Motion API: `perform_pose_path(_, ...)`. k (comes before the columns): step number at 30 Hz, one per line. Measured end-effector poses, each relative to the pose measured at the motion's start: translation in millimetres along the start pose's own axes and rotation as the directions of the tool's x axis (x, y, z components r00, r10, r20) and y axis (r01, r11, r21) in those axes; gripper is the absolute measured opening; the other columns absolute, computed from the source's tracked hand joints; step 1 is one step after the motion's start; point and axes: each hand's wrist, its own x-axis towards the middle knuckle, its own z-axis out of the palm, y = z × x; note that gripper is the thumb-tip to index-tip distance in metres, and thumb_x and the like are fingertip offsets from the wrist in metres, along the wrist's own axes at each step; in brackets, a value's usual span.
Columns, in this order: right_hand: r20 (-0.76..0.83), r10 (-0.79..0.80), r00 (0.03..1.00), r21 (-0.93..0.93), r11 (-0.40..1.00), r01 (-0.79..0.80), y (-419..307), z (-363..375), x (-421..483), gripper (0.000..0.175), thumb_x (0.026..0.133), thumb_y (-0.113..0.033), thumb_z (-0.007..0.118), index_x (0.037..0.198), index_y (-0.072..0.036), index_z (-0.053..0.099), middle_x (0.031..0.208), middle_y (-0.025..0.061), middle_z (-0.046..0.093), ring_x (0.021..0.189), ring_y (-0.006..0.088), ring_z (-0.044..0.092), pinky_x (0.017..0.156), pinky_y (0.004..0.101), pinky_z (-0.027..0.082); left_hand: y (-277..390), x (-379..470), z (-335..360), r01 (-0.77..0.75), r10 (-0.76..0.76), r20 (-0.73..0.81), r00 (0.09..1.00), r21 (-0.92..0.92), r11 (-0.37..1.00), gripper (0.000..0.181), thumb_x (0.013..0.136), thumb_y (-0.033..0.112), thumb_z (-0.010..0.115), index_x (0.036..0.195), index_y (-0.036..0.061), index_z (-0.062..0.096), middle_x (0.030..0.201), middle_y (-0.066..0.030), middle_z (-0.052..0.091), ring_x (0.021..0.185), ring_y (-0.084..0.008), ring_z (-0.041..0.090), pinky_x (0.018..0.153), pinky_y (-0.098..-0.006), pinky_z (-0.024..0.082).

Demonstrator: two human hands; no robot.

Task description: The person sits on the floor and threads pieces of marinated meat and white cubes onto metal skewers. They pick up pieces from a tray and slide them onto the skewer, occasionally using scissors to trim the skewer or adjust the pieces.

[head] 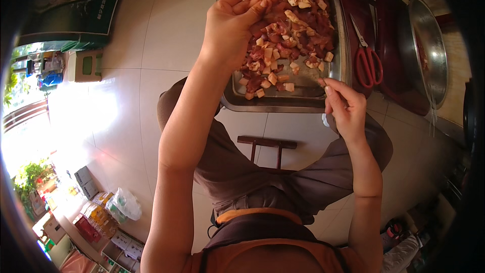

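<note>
A rectangular metal tray (pixel 280 108) in front of me holds a heap of raw meat pieces (pixel 308 26), dark red ones mixed with pale fatty cubes. Over the tray's upper left part, my left hand (pixel 242 11) pinches a piece of meat (pixel 274 5) between thumb and fingers. My right hand (pixel 343 102) is at the tray's lower right corner, its thumb and forefinger closed on the end of a thin skewer. The skewer's thin shaft seems to run up and left toward the left hand; its far end cannot be made out.
Red-handled scissors (pixel 368 64) lie on a dark red surface right of the tray. Further right stands a metal bowl (pixel 428 53) with thin skewers (pixel 432 110) at its rim. A wooden stool rung (pixel 267 142) shows between my legs. Boxes and a plastic bag (pixel 127 203) are at lower left.
</note>
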Motion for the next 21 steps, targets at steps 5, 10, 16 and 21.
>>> perform_pose_path(5,-0.009,-0.043,0.999,0.000,0.999,0.043,2.7,0.4,-0.2,0.019,0.093,-0.001,0.057,0.108,0.004,0.067,0.066,0.0007,0.059,0.053,0.0036,0.050,0.048,0.0181,0.039,0.1,-1.4,1.5,0.058,-0.051,0.070,0.996,-0.105,0.993,0.042,0.094,-0.001,0.055,0.132,-0.0105,0.040,0.109,-0.0179,0.065,0.095,-0.0231,0.068,0.080,-0.0310,0.059)
perform_pose_path(10,-0.009,-0.066,0.998,-0.058,0.996,0.066,-0.5,-1.4,1.4,0.019,0.092,-0.001,0.057,0.107,0.004,0.067,0.065,0.0008,0.059,0.052,0.0036,0.050,0.047,0.0182,0.039,0.8,-1.9,3.2,0.100,-0.089,0.106,0.990,-0.097,0.990,0.041,0.096,0.005,0.052,0.134,-0.0078,0.040,0.118,-0.0177,0.062,0.103,-0.0236,0.065,0.084,-0.0320,0.057)
perform_pose_path(16,-0.066,-0.108,0.992,-0.139,0.985,0.098,-1.4,-3.5,2.9,0.018,0.091,-0.001,0.059,0.106,0.003,0.068,0.064,0.0012,0.059,0.052,0.0050,0.052,0.048,0.0196,0.040,2.2,-4.2,11.2,0.111,-0.102,0.186,0.977,-0.038,0.993,0.042,0.097,0.007,0.052,0.136,-0.0042,0.041,0.120,-0.0176,0.062,0.101,-0.0241,0.066,0.086,-0.0325,0.057)
perform_pose_path(21,-0.084,-0.180,0.980,-0.257,0.954,0.153,-0.8,-6.0,4.6,0.018,0.091,-0.001,0.059,0.106,0.003,0.068,0.064,0.0034,0.059,0.051,0.0068,0.053,0.048,0.0216,0.042,4.7,6.1,2.4,-0.003,-0.044,0.219,0.975,0.211,0.978,0.041,0.095,0.006,0.055,0.133,-0.0041,0.045,0.114,-0.0168,0.065,0.094,-0.0210,0.068,0.084,-0.0310,0.057)
